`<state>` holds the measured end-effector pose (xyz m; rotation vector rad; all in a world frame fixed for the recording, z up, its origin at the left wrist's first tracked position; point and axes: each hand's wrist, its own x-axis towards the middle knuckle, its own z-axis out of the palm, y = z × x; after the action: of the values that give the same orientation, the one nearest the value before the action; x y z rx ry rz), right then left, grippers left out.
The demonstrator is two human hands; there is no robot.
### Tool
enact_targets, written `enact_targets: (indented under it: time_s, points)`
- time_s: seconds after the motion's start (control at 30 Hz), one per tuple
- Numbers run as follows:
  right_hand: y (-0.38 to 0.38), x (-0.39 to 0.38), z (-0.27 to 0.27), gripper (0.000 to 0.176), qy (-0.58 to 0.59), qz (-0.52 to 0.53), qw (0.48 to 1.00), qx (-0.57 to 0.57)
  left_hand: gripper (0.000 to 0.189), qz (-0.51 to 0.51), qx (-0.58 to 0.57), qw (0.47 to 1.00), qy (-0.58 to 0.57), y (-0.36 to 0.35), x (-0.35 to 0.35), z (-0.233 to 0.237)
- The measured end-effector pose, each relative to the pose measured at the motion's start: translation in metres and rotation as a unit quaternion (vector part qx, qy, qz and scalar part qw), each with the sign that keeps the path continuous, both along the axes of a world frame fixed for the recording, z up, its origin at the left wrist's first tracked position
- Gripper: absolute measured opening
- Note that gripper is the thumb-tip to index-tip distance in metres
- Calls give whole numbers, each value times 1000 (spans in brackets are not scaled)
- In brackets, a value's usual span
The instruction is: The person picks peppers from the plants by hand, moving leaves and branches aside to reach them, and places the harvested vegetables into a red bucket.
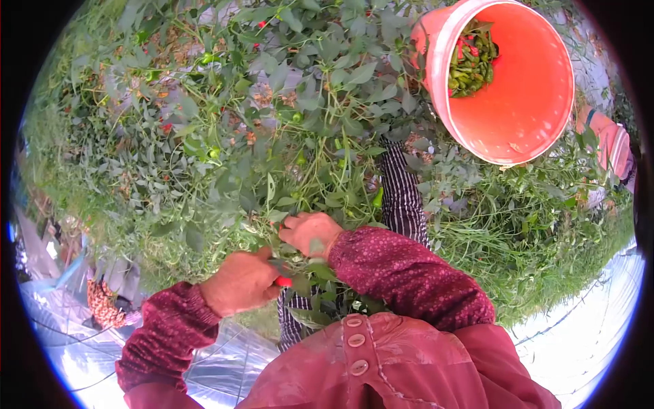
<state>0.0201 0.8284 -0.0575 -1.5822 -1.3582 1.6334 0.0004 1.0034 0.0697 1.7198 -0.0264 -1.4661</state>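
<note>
My left hand (242,283) is closed, thumb side toward the plants. A red pepper (283,281) shows at its inner edge, partly covered by the fingers and a leaf. Just above and to the right, my right hand (310,233) is curled in among the stems of a pepper plant (327,160). Leaves hide what its fingertips grip. Small green peppers (378,198) and a few red ones hang on the plants around both hands.
An orange bucket (538,102) with green and red peppers (471,65) in it leans at the upper right. Striped trouser legs (402,194) stand among the plants. Plastic sheeting (231,361) lies at the lower left. Grass (477,238) grows on the right.
</note>
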Motion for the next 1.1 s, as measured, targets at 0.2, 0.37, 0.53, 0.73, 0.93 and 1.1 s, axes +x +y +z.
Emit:
enact_targets:
  time_s: [0.2,0.37,0.53,0.73,0.93,1.1]
  points:
    - [-7,-9,-11,20,41,-21,999,6,21,150,-22,970,189,17,36,31]
    - [-10,-21,-17,20,66,-57,996,-18,20,347,-72,933,-71,-41,131,-22]
    - [-24,-15,-18,18,73,-114,990,33,20,395,-200,867,-227,-128,244,-87]
    - [-16,-66,-37,17,48,-156,984,66,33,319,-50,847,-422,-141,268,-148]
    - [-9,-70,-31,16,35,-228,971,62,15,88,-35,995,-12,-114,151,-178]
    - [-15,-15,1,17,73,-218,971,74,15,-103,201,970,-94,-120,62,-228]
